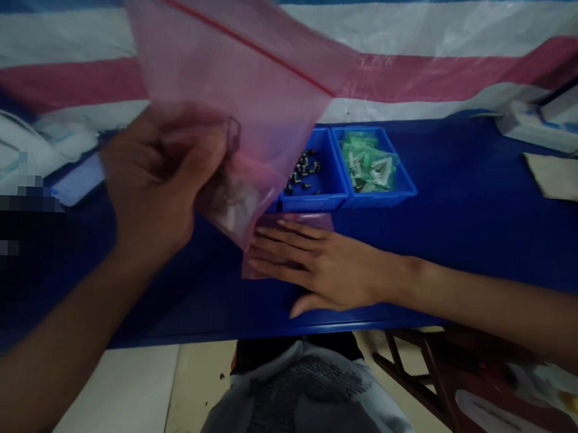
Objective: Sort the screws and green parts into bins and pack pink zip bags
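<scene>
My left hand (162,168) is closed on a pink see-through zip bag (256,70) with a red seal line, raised above the blue table (191,301). Small pale parts and a thin metal piece show in the bag's lower part, too hazy to name. Fingers spread, my right hand (316,258) lies flat on a second pink bag (312,220) on the table. The lower corner of the raised bag comes down close to my right fingertips; whether they touch is unclear.
Behind my right hand stand two blue bins, one with small dark screws (303,169), the other (389,198) with green-tinted packets. White boxes (529,127) and a beige item (560,177) sit at the right. A phone-like object (79,182) lies left. A brown stool (476,400) stands below.
</scene>
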Demonstrator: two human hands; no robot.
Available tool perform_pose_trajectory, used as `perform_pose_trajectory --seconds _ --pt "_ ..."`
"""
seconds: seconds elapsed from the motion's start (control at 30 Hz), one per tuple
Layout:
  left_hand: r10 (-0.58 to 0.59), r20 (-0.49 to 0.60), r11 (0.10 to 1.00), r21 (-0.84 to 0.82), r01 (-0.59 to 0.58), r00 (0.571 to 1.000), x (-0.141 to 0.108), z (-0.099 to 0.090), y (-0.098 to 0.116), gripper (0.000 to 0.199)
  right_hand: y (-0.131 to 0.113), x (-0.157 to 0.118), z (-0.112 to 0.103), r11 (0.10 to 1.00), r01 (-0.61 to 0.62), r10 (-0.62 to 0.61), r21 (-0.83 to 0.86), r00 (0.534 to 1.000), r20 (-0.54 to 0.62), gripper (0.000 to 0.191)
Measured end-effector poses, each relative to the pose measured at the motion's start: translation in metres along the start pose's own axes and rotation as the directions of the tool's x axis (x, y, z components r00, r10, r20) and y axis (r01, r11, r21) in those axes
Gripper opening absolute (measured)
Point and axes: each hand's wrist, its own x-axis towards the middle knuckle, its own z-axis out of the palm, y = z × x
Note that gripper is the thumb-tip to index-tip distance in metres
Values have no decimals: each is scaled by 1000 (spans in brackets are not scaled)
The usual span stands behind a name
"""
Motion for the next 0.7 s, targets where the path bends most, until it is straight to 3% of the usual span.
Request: perform_pose_trajectory --seconds 0.07,0.13,0.17,0.23,0.27,0.3,0.37,0.43,0.47,0.5,0.57,0.63,0.7 --pt "0 47 995 98 -5 999 -4 -2 6 17 -1 -12 -13 1000 -22 23 21 998 -50 72" --pt "-52 85 978 204 33 995 -10 -3 12 15 -3 -20 -32 982 -114 143 150 970 -197 49" --pt "-79 104 969 241 52 991 -13 -3 15 15 -4 -21 -42 950 -196 266 243 916 -301 37" --pt "-91 180 965 260 42 979 -18 -3 19 15 -4 -18 -58 867 -298 470 399 754 -459 18" --pt "-90 247 968 248 27 965 -20 -2 21 14 -4 -15 -64 831 -319 533 456 692 -486 16" --pt "-90 326 973 230 14 941 -21 -2 22 11 -4 -10 -68 804 -330 570 494 665 -483 31" --pt "-112 486 983 183 24 867 -20 -3 22 5 -3 -2 -73 791 -343 579 507 689 -436 48" --pt "-159 577 987 124 107 801 -17 -5 21 10 -1 3 -75 826 -351 537 442 729 -424 26" --pt "-184 604 983 95 160 775 -14 -7 19 22 1 2 -76 848 -351 514 397 730 -451 11" --pt "-212 630 974 74 214 747 -11 -8 17 37 4 0 -78 863 -351 498 364 714 -492 5" --pt "-252 669 957 62 285 700 -6 -12 11 58 14 -7 -80 852 -363 521 376 647 -557 12" --pt "-252 634 960 66 273 731 -2 -14 5 49 26 -18 -80 850 -347 526 398 618 -585 14" --pt "-216 493 976 92 196 843 -1 -16 2 31 37 -29 -77 881 -346 472 321 618 -629 17"
